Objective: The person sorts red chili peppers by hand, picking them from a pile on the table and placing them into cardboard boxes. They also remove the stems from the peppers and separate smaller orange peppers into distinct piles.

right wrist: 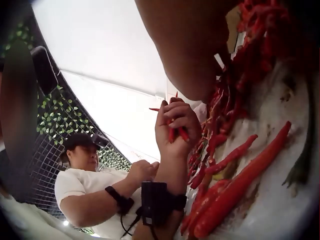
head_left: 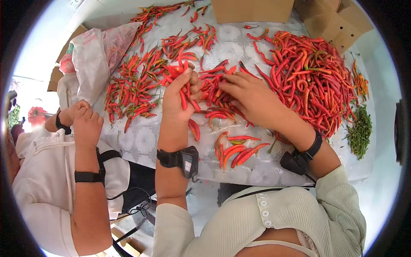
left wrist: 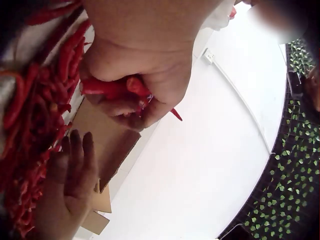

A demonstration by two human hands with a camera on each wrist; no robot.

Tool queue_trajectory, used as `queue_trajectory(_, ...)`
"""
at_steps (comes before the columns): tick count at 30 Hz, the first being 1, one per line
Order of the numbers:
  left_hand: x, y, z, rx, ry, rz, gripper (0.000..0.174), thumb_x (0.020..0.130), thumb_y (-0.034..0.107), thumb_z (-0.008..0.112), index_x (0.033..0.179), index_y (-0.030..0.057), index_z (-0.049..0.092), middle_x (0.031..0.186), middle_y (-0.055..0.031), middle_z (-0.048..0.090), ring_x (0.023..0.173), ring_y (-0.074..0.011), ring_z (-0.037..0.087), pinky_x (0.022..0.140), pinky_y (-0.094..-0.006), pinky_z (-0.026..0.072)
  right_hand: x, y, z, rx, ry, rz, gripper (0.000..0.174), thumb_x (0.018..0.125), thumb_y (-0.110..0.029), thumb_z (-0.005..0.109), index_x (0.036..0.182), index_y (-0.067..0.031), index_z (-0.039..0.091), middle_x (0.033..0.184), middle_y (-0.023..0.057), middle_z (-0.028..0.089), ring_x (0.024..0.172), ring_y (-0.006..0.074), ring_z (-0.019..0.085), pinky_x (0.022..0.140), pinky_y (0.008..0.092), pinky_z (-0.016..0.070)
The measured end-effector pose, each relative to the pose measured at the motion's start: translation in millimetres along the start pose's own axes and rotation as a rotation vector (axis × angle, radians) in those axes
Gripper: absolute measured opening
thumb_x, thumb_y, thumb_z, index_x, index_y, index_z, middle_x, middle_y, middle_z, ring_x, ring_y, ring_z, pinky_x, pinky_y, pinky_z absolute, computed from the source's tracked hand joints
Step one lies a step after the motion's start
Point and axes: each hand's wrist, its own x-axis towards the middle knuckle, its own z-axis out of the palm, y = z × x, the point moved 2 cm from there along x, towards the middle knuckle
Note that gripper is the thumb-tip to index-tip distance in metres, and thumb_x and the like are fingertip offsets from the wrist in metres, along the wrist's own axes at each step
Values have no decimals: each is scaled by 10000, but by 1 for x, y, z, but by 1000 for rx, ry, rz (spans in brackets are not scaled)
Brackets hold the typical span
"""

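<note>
Lower centre: loose red chilies (head_left: pixel 247 156) lie on the patterned cloth (head_left: pixel 145 139). Mid-frame: left hand (head_left: pixel 180 92), fingers curled, grasping several held chilies (head_left: pixel 183 99). Right hand (head_left: pixel 252 98), just beside, has fingers extended, released; contact with chilies beneath cannot be told. Upper right: large chili heap (head_left: pixel 308 79). Top edge, farthest: cardboard box (head_left: pixel 252 10).

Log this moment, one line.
left hand: grips several red chilies | right hand: open, at middle chili cluster | large chili pile: right | green chilies: far right
</note>
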Motion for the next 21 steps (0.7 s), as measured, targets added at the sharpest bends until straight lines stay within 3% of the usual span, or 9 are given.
queue_trajectory(2, 0, 0, -1, 0, 12, -6, 164, 902, 154, 545, 1051, 85, 535, 738, 8, 466, 595, -75, 388, 442, -192, 329, -4, 1, 4, -140, -64, -92, 385, 718, -79, 606, 1103, -83, 607, 1098, 123, 585, 1042, 294, 545, 885, 405, 440)
queue_trajectory(5, 1, -2, -1, 6, 13, -14, 150, 901, 147, 548, 1041, 95, 533, 737, 14, 464, 595, -74, 388, 441, -193, 327, -5, -5, -4, -30, -231, -87, 325, 712, -102, 592, 1034, -91, 635, 1028, 110, 614, 993, 282, 561, 844, 415, 444)
queue_trajectory(9, 0, 0, 1, 115, 47, -9, 133, 889, 177, 581, 989, 94, 554, 709, 24, 481, 574, -69, 409, 440, -191, 326, -9, -13, -18, 7, -320, -65, 193, 713, -102, 597, 894, -94, 662, 833, 98, 640, 863, 301, 591, 762, 427, 454)
queue_trajectory(10, 0, 1, 0, 198, 130, 7, 120, 865, 161, 612, 946, 86, 564, 694, 18, 503, 552, -70, 426, 434, -196, 323, -9, -15, -26, 1, -337, -41, 166, 718, -105, 598, 870, -94, 664, 793, 102, 636, 835, 307, 596, 747, 431, 455)
queue_trajectory(13, -1, 2, 2, 481, 312, 116, 166, 781, 158, 729, 803, 53, 602, 667, -9, 589, 504, -77, 505, 429, -204, 351, -6, -15, -40, 83, -426, 67, 152, 743, -105, 633, 887, -68, 664, 787, 113, 634, 804, 307, 600, 746, 398, 466)
queue_trajectory(16, 1, -6, 12, 847, 425, 251, 233, 775, 209, 746, 845, 26, 620, 698, -19, 617, 580, -91, 567, 484, -215, 414, -3, -11, -48, 144, -400, 166, 154, 770, -103, 640, 912, -46, 652, 775, 133, 624, 730, 306, 603, 689, 372, 476)
queue_trajectory(17, 7, -11, -2, 1017, 336, 331, 299, 728, 258, 772, 867, 25, 646, 723, -66, 655, 631, -169, 621, 565, -277, 473, -3, -10, -48, 151, -366, 193, 149, 779, -104, 636, 915, -42, 647, 760, 142, 619, 694, 306, 605, 658, 368, 479)
queue_trajectory(20, -1, -17, 17, 1697, 259, 189, 249, 709, 169, 772, 875, 21, 662, 711, -57, 653, 612, -119, 599, 594, -260, 472, -4, -6, -47, 124, -165, 245, 114, 793, -147, 599, 854, -57, 634, 721, 149, 612, 680, 341, 602, 614, 416, 474)
queue_trajectory(21, -2, -16, 23, 1756, 252, 212, 259, 694, 166, 765, 889, 20, 680, 718, -73, 663, 613, -117, 600, 601, -271, 475, -5, -5, -48, 119, -135, 249, 119, 801, -153, 600, 861, -57, 634, 720, 151, 610, 676, 342, 600, 610, 414, 473)
